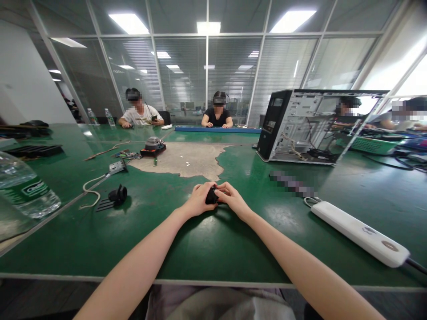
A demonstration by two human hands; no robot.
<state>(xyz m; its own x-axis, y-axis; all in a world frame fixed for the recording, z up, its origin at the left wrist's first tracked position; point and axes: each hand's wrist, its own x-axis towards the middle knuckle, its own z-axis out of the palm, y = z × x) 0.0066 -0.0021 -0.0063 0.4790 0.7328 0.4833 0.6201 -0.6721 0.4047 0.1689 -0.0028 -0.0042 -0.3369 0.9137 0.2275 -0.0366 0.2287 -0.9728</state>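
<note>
A small black object [211, 195] is held between my two hands, low over the green table [200, 249]; what it is cannot be made out. My left hand [199, 199] wraps round it from the left, fingers bent over its top. From the right, my right hand [231, 199] pinches its near side with thumb and fingers. Just beyond my hands lies a bare tan patch [187, 158] of the tabletop with small white scraps on it.
An open computer case [276, 129] stands at the back right, with a white power strip [360, 231] nearer. On the left are a water bottle [30, 191], a black round part [117, 194] and a cooler-like part [153, 146]. People sit across the table.
</note>
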